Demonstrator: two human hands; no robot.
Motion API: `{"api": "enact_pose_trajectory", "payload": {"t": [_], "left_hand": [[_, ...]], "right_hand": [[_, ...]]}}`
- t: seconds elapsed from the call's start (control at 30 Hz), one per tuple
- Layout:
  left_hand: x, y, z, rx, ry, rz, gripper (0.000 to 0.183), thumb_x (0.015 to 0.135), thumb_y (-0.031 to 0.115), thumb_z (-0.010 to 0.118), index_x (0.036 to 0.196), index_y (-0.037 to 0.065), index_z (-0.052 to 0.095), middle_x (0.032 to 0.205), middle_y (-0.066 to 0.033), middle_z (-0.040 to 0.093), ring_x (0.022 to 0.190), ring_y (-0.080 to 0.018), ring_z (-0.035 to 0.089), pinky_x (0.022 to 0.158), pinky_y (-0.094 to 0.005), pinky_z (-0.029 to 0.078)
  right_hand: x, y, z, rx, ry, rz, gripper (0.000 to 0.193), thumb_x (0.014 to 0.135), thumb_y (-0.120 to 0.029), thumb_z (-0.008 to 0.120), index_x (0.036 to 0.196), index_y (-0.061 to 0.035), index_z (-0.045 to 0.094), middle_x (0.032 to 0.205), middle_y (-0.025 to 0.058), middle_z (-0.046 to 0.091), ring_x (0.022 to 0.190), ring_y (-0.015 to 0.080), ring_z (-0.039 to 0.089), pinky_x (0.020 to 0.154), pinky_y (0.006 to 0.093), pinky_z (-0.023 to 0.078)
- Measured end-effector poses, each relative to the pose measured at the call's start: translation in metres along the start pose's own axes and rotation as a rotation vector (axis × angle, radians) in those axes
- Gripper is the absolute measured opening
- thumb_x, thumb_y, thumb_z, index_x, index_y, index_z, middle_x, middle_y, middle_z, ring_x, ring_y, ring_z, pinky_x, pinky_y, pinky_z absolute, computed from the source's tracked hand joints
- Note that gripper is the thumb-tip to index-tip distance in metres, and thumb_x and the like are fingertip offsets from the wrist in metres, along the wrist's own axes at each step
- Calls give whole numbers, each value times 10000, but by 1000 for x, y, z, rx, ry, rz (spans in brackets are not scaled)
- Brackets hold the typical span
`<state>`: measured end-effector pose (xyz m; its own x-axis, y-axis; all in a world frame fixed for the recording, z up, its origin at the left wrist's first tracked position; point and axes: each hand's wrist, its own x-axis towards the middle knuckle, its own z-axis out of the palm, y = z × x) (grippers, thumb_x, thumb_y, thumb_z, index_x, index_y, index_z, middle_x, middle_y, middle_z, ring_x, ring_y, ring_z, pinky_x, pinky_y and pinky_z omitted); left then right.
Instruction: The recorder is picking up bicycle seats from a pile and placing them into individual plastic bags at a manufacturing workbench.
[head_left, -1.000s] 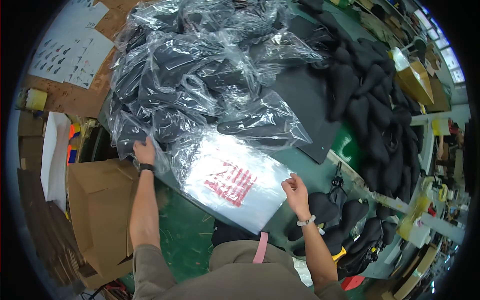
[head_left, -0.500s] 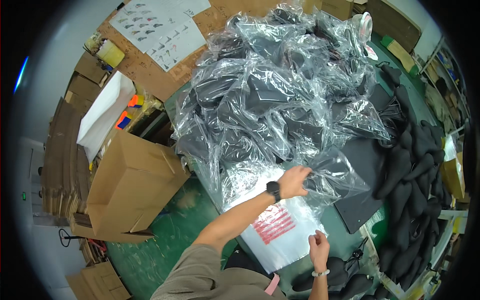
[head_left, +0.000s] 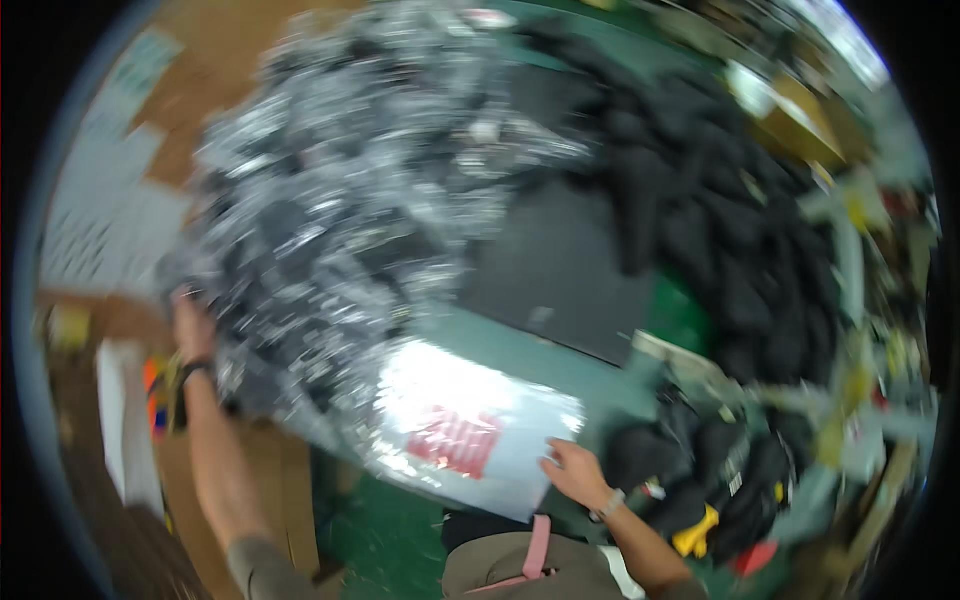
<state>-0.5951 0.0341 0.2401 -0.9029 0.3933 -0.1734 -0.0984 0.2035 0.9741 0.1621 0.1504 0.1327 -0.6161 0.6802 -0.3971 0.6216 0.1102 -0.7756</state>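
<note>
At the left side of a heap of clear plastic-bagged dark items point(head_left: 340, 220), my left hand point(head_left: 192, 325) is smeared by motion. Its fingers look closed on a plastic bag with something dark inside point(head_left: 185, 268). A flat stack of clear plastic bags point(head_left: 520, 405) with a red printed patch lies in front of me on the green table. By its right edge is my right hand point(head_left: 578, 472), palm down, thumb and fingers a little apart, fingertips at the bags' edge. Whether they grip the film is hard to see.
A dark flat board point(head_left: 550, 270) lies beyond the bags. Black padded, saddle-like pieces point(head_left: 700, 220) are piled at the right, with more black pieces point(head_left: 650, 455) beside my right hand. A cardboard box point(head_left: 270, 480) stands under my left forearm; printed sheets point(head_left: 110, 220) lie far left.
My left hand has swung far left with the bagged item, from above the bag stack to the heap's left side. The view has turned right. My right hand stays by the stack's edge.
</note>
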Motion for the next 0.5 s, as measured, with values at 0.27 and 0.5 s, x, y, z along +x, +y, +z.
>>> {"api": "enact_pose_trajectory", "payload": {"t": [0.27,0.5], "left_hand": [[-291,-122,241,688,-575,448,312,791,70,759,1066,-3,632,1033,-118,656,1008,-229,614,873,-332,481],[-508,-213,278,719,-931,475,347,738,237,814,934,37,608,868,-131,602,835,-351,587,723,-451,481]], "right_hand": [[111,79,-156,-10,758,157,375,838,-186,675,1131,40,612,1044,228,654,949,352,656,855,405,518],[220,201,-308,-360,743,446,831,679,-194,770,1371,92,410,1298,291,520,1235,431,492,1066,454,418]]}}
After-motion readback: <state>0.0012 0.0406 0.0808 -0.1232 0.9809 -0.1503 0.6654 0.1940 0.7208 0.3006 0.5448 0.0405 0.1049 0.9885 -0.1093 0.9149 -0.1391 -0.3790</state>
